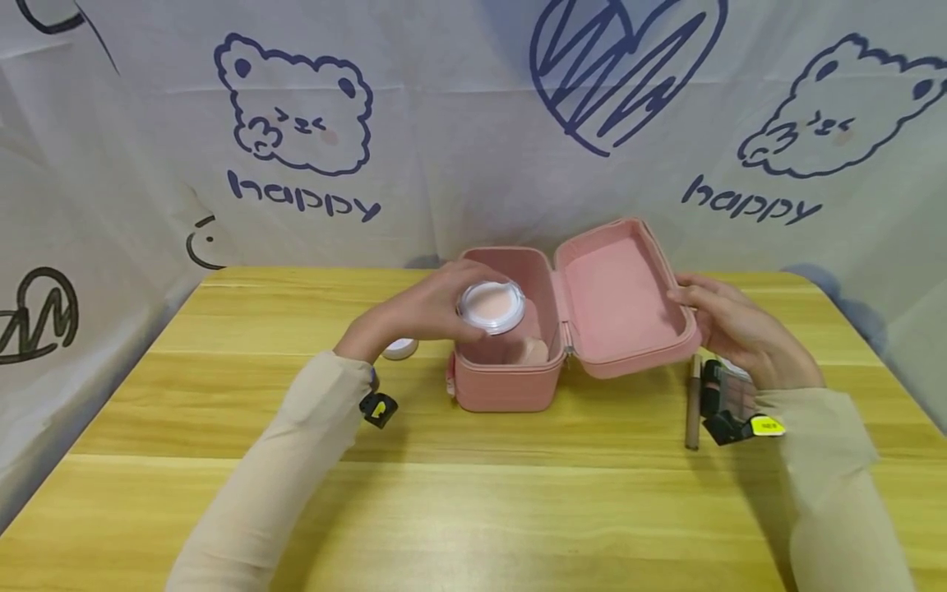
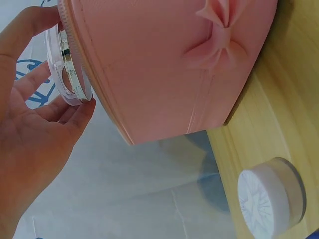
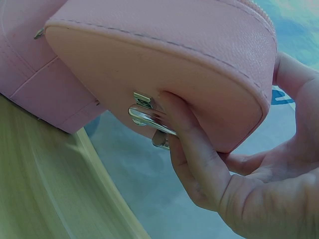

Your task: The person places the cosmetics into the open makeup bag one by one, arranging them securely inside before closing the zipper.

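My left hand (image 1: 432, 302) grips a round compact (image 1: 491, 307) with a clear rim and a pale face, over the mouth of a pink cosmetic case (image 1: 506, 390). In the left wrist view, thumb and fingertips pinch the compact's edge (image 2: 59, 64) right at the case's zipped rim. The lid (image 1: 621, 296) lies swung open to the right, and my right hand (image 1: 747, 337) holds its outer edge. Fingers of that hand curl beside a metal handle (image 3: 149, 118) on the lid's outside in the right wrist view. A beige rounded item (image 1: 531, 352) sits inside the case.
A small white-lidded jar (image 1: 400, 349) stands left of the case, partly behind my left wrist. Under my right wrist lie a slim brown tube (image 1: 693, 403), a black tube (image 1: 710, 386) and a clear-topped palette (image 1: 737, 396). A printed cloth (image 1: 459, 148) hangs behind the wooden table (image 1: 473, 510).
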Motion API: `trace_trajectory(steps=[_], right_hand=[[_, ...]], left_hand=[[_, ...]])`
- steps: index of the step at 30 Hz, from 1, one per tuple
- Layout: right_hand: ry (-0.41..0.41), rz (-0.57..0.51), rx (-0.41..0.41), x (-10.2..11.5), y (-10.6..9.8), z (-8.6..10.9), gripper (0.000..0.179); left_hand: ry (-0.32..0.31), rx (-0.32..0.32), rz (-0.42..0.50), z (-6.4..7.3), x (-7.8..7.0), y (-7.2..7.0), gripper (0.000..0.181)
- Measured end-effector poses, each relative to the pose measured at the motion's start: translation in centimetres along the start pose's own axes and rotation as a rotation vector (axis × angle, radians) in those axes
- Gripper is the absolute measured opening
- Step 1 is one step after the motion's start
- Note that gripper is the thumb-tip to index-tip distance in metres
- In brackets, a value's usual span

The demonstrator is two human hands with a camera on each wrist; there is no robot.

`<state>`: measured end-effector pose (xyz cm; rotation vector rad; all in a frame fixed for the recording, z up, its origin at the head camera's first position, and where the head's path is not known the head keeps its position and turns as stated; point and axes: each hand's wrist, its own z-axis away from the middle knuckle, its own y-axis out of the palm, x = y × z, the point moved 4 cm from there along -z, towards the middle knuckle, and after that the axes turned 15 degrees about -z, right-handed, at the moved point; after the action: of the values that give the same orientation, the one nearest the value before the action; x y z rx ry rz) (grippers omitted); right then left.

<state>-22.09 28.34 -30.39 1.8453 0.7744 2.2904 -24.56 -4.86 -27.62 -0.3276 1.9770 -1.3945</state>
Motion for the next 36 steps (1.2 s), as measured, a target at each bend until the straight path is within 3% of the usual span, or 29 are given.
trace_trajectory(steps=[8, 14, 22, 36], right_hand=[[0.001, 0.008, -0.020, -0.2, -0.1, -0.1, 0.039], [0.005, -0.010, -0.009, -0.2, -0.1, -0.1, 0.048], [-0.010, -0.022, 0.008, -0.1, 0.1, -0.1, 0.039], [-0.004, -0.014, 0.007, -0.1, 0.1, 0.0, 0.040]], left_hand=[[0.029, 0.022, -0.015, -0.5, -0.5, 0.2, 0.062], [-0.001, 0.053, -0.010, -1.1, -0.8, 0.8, 0.064], [-0.038, 0.092, -0.006, -1.4, -1.0, 1.5, 0.064], [-0.028, 0.102, -0.029, -1.6, -1.4, 1.5, 0.066]])
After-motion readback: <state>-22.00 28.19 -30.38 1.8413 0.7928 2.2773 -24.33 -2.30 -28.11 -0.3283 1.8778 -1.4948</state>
